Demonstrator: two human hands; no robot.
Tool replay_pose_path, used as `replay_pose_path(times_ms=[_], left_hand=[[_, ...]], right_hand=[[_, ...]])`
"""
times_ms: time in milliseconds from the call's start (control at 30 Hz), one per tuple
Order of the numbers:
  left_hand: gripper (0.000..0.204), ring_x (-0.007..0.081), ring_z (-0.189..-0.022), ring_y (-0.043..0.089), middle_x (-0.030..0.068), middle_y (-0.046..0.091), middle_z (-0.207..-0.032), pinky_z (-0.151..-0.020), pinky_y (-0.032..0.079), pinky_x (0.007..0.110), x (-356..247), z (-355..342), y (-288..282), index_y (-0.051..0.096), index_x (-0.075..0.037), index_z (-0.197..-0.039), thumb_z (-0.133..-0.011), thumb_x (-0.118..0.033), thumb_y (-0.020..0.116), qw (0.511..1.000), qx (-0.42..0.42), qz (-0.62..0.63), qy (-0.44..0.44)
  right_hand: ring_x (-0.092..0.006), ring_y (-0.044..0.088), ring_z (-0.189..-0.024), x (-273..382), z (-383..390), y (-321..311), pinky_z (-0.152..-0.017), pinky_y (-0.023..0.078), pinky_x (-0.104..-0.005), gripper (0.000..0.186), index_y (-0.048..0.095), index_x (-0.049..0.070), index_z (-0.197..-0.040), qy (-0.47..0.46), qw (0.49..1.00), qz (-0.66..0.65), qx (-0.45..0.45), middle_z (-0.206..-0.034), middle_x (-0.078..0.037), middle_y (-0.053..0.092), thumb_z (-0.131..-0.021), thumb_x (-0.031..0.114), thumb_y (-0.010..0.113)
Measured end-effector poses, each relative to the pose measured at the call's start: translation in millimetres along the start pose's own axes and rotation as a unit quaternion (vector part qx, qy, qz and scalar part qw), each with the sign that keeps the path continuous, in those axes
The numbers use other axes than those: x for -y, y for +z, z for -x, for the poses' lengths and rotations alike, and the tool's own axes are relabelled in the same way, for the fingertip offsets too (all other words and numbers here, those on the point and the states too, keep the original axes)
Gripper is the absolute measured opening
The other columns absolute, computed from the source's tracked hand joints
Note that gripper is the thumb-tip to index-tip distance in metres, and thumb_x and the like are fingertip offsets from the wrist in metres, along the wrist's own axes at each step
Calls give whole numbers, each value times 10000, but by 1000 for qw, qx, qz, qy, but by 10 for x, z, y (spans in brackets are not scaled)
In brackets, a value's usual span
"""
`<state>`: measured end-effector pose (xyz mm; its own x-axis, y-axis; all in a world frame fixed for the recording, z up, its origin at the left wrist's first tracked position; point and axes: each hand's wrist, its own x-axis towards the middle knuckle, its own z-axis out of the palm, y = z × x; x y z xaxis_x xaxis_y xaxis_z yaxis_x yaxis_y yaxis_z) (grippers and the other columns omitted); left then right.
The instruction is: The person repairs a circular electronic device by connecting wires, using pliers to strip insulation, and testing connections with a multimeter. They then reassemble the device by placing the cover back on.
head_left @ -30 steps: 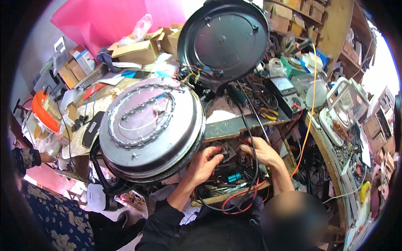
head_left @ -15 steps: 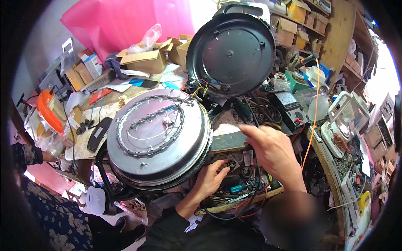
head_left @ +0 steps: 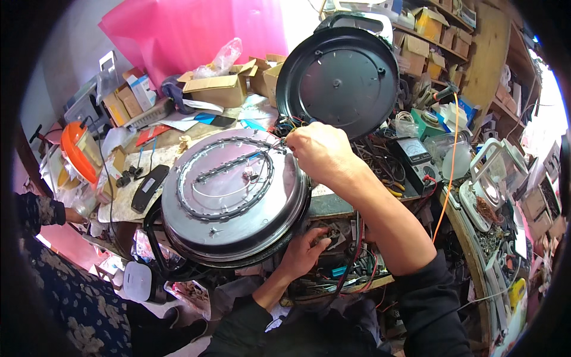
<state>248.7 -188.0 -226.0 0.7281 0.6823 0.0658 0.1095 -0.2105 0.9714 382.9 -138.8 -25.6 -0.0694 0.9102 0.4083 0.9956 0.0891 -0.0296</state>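
Observation:
My right hand is closed at the bundle of coloured wires by the back right rim of the round steel cooker plate, which carries a looped heating element and a thin white wire. My left hand is low in the open drawer beside the cooker, fingers curled on a small part too hidden to name. The black round lid stands raised behind, with wires at its lower edge. A black handle juts from the cooker's left side.
An analogue meter with leads sits at right, near an orange cord. Tools crowd the drawer. Cardboard boxes and an orange appliance line the bench. Another person's hand and patterned clothing are at left.
My right hand has risen out of the drawer and moved up and left to the wires at the cooker's rim. My left hand stays in the drawer. The view has shifted slightly.

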Motion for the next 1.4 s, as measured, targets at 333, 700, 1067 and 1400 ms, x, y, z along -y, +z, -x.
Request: replay_pose_path(times_ms=[333, 700, 1067, 1400], left_hand=[[360, 82, -536, 563, 44, 636, -709, -522, 465, 267, -6, 11, -29, 643, -9, -1252, -962, -222, 652, 1000, 0, -1, -5], [386, 109, -549, 579, 65, 646, -722, -553, 470, 304, 49, -16, 47, 643, -41, -1258, -950, -273, 656, 999, -10, 14, -30], [308, 49, -516, 502, 3, 610, -722, -473, 398, 224, 86, -50, 35, 647, 34, -1215, -948, -118, 645, 995, -7, 100, -14], [304, 46, -518, 505, -1, 603, -702, -467, 393, 218, 21, -29, 37, 644, 42, -1215, -949, -106, 638, 997, -11, 78, -3]], right_hand=[[-396, 696, -776, 141, -57, -100, -714, 562, -475, 129, 707, 34, -807, -7, 1000, -1, -22, -790, -220, 685, -796, 92, 593], [-391, 710, -768, 112, -74, -31, -689, 575, -474, 134, 715, 25, -778, -6, 999, 2, -43, -796, -225, 694, -789, 93, 600], [-318, 730, -741, 181, -124, 44, -644, 588, -419, 139, 735, 24, -744, -14, 998, -3, -57, -764, -184, 708, -778, 122, 642], [-317, 727, -732, 187, -126, 41, -640, 587, -418, 131, 736, 28, -757, -20, 998, -15, -50, -769, -179, 708, -778, 112, 637]])
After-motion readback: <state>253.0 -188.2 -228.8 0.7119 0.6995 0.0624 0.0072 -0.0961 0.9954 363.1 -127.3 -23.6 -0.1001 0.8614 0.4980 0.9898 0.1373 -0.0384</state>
